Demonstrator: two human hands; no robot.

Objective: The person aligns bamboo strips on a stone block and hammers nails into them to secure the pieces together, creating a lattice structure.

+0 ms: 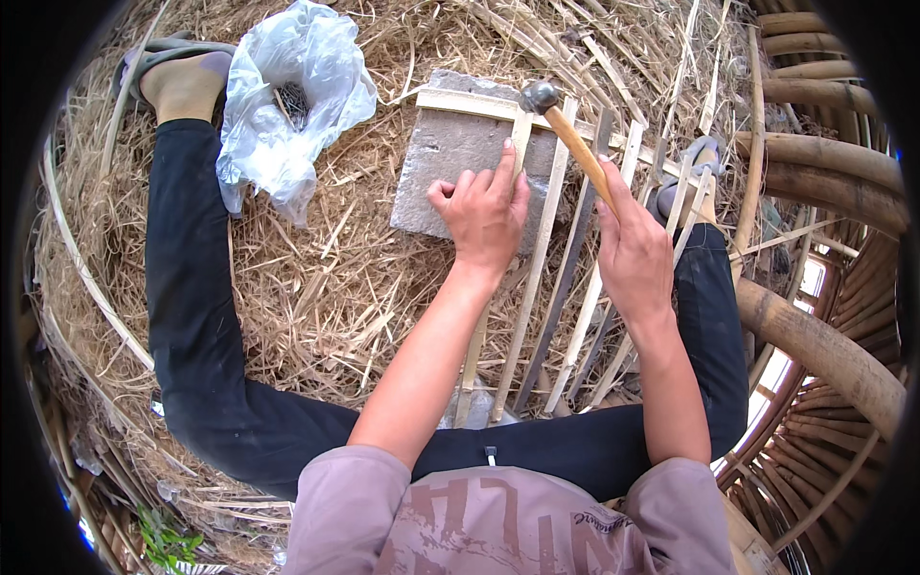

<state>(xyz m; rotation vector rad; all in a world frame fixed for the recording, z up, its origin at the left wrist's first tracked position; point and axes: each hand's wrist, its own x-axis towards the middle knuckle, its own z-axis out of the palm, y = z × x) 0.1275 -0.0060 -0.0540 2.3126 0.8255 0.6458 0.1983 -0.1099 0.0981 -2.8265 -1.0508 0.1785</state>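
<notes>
My right hand [634,244] is closed round the wooden handle of a hammer [575,144]. The hammer's dark round metal head sits just above the joint where an upright bamboo strip [521,134] meets a crosswise bamboo strip [470,103]. My left hand [487,216] grips the upright strip between thumb and index finger, with the index fingertip near the joint and the other fingers curled in. The strips' upper ends rest on a rough grey stone slab [422,182]. Farther right, more long strips [541,249] run side by side toward my lap. Whether a nail is at the joint cannot be seen.
A translucent plastic bag [331,72] lies open at the far left, with small dark nails [292,103] inside. Dry straw and shavings [287,278] cover the ground. My legs stretch out on both sides. Thick bamboo poles [824,345] stand along the right.
</notes>
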